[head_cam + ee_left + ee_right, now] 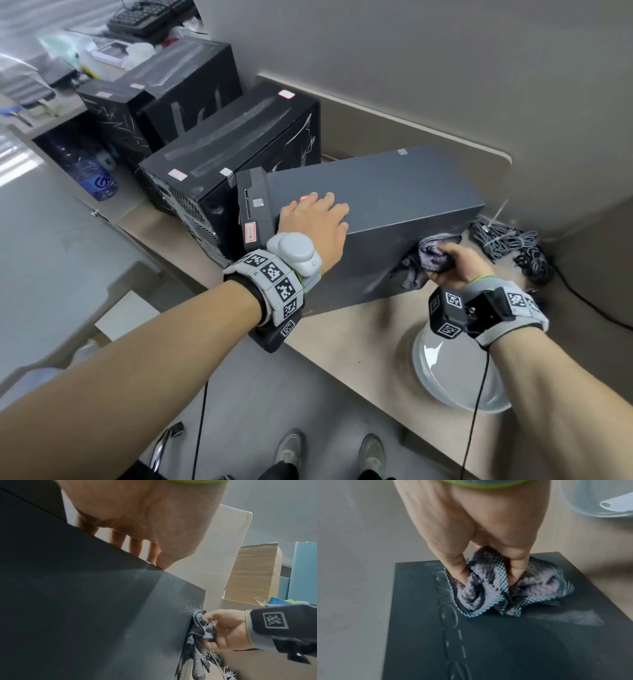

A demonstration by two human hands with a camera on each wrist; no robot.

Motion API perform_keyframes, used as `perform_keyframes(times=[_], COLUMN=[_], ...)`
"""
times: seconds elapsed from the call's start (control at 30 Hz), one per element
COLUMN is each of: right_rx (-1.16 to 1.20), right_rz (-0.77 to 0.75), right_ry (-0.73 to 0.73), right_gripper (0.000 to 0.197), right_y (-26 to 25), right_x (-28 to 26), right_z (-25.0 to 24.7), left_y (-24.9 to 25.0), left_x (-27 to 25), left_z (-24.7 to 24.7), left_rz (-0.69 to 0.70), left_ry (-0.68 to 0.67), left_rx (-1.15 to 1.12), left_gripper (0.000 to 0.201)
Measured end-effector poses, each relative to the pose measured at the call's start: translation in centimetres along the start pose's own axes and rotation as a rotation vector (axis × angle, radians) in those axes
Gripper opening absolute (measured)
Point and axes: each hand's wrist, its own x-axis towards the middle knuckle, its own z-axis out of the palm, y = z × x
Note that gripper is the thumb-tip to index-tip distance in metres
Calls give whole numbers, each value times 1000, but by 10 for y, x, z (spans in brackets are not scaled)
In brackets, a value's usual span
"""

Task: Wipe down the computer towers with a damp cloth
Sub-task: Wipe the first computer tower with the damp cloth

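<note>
A dark grey computer tower point(387, 202) stands on the desk nearest me. My left hand point(317, 222) lies flat on its top near the front end, fingers straight point(135, 547). My right hand point(455, 265) grips a bunched grey checked cloth point(433, 255) and presses it against the tower's near side panel point(102, 622), close to the rear edge. In the right wrist view the cloth point(488, 588) sits beside embossed lettering on the panel point(505, 649), with damp streaks next to it. Three black towers point(239, 150) stand in a row further left.
A clear plastic bowl point(455, 377) sits at the desk's front edge below my right wrist. Coiled grey and black cables point(507, 243) lie right of the grey tower. A partition wall point(411, 130) runs behind. A keyboard point(147, 17) and clutter lie far left.
</note>
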Motion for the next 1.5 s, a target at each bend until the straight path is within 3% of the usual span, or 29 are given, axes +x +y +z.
perform_keyframes(times=[0.07, 0.23, 0.33, 0.47, 0.6, 0.83, 0.93, 1.0, 1.07, 1.2, 1.3, 1.37, 1.43, 1.5], right_rx=[-45, -164, -155, -146, -162, -189, -272, -292, -297, -121, -75, -175, -309, -253], right_rz=[54, 199, 237, 212, 167, 40, 72, 137, 70, 16, -10, -5, 27, 22], right_ry=[18, 59, 63, 86, 135, 201, 119, 17, -9, 104, 188, 68, -82, -84], right_gripper=[37, 9, 13, 9, 28, 19, 21, 36, 47, 30, 20, 12, 20, 12], right_y=[18, 96, 113, 93, 51, 33, 58, 63, 49, -3, -10, 8, 28, 34], right_x=[10, 41, 43, 38, 36, 43, 51, 38, 15, 13, 16, 9, -4, -14], right_z=[6, 28, 34, 26, 6, -16, -5, 14, 28, 6, -8, 6, 28, 47], left_y=[-2, -4, -3, -2, -3, -3, -3, -2, -3, -2, -2, -1, 1, -1], left_x=[1, 1, 2, 2, 2, 2, 2, 2, 1, 1, 1, 1, 0, 0], left_z=[2, 7, 7, 5, 5, 9, 10, 10, 10, 8, 9, 10, 8, 8], left_rz=[6, -1, 6, 12, 15, 10, 8, 9, 11, 19, 14, 10, 9, 7], left_ry=[4, 5, 11, 12, 17, 23, 32, 31, 31, 41, 40, 42, 43, 43], left_rx=[13, 9, -1, -3, 2, 12, 20, 15, 6, 5, 11, 10, 7, 7], left_gripper=[33, 35, 35, 34, 35, 34, 32, 32, 33, 34, 33, 32, 32, 32])
